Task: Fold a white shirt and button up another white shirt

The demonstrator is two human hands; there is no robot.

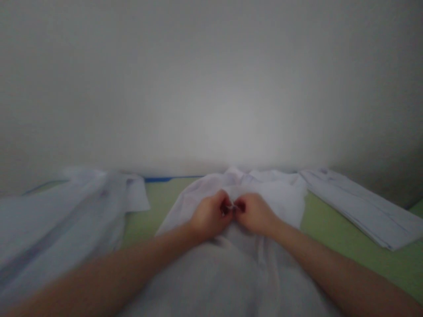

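A white shirt (271, 193) lies spread on the green surface (155, 207) right in front of me, its collar end toward the wall. My left hand (209, 216) and my right hand (254, 214) meet over the shirt's middle front, just below the collar. Both hands have fingers curled into a pinch on the fabric between them, fingertips nearly touching. The picture is blurred, so I cannot make out what small part of the shirt they pinch.
A heap of pale cloth (59, 220) lies at the left. A folded white garment (363, 207) rests at the right on the green surface. A plain white wall (211, 88) rises close behind, with a blue strip (158, 179) along the surface's far edge.
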